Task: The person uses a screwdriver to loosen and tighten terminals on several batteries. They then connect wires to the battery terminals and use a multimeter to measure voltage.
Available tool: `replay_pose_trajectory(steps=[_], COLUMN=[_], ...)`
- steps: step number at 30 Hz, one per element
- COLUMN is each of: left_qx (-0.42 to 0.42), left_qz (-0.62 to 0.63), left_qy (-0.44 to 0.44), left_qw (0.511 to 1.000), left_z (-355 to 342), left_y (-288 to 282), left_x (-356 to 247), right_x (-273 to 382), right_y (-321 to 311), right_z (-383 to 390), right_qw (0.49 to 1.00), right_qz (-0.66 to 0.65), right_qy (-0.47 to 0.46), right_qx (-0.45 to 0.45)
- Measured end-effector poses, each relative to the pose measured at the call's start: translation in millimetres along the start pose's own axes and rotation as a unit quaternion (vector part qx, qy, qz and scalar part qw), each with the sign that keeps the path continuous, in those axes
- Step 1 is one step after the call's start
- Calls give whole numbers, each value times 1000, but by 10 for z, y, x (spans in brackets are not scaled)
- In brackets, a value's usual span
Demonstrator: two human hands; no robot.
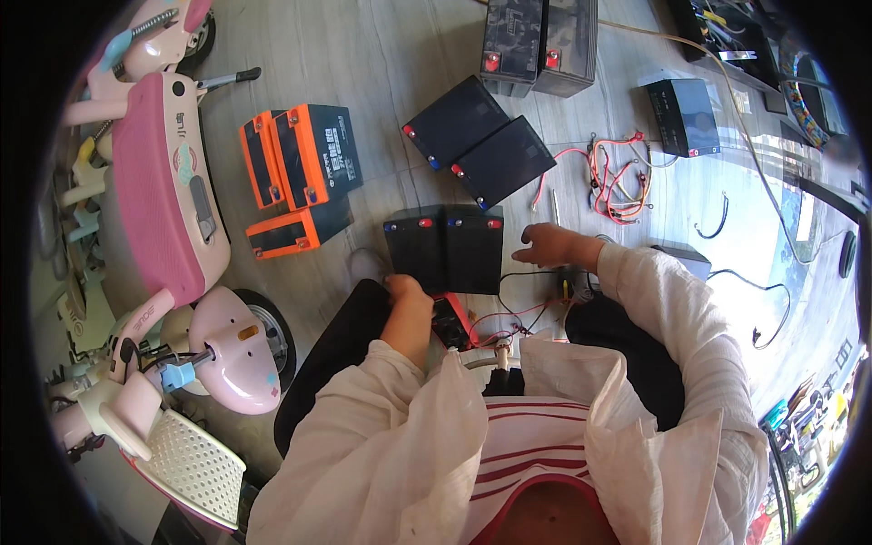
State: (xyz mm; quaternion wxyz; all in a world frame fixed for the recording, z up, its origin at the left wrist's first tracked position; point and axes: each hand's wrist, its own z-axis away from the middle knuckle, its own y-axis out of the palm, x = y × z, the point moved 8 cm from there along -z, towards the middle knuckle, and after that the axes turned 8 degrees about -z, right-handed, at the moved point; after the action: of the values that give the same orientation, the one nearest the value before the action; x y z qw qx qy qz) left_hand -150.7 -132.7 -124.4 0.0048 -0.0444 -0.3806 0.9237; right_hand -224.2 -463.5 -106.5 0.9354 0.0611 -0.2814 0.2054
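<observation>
Two black box batteries [416,250] with red terminals stand side by side in front of me. My left hand [406,295] is at the near left corner of this pair; its fingertips are too unclear to show whether they grip anything. Just right of the pair, my right hand [552,247] reaches leftward over the floor, fingers apart and holding nothing. Between my knees lies a red-and-black device [453,322], partly covered by my left arm and clothing. Red and black leads [509,320] run beside it. Farther off, two more black batteries [502,162] rest at a slant.
Orange-and-black batteries [313,156] are grouped at the left, beside a pink-and-white scooter [168,182]. Larger grey-black batteries [568,50] stand at the far side. A tangle of red and white wires [620,180] lies right, near another black battery [683,116].
</observation>
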Motion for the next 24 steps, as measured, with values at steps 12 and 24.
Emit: replay_pose_trajectory(steps=[12, 24], left_qx=[159, 93], left_qz=[78, -49], left_qy=[168, 325], left_qw=[970, 940], left_z=[291, 549], left_y=[513, 531], left_x=[-855, -1710], right_x=[-70, 1920], right_y=[-587, -1246], right_z=[140, 72], right_qw=[978, 743], right_qz=[-36, 349], right_qy=[-96, -426], right_qx=[-181, -381])
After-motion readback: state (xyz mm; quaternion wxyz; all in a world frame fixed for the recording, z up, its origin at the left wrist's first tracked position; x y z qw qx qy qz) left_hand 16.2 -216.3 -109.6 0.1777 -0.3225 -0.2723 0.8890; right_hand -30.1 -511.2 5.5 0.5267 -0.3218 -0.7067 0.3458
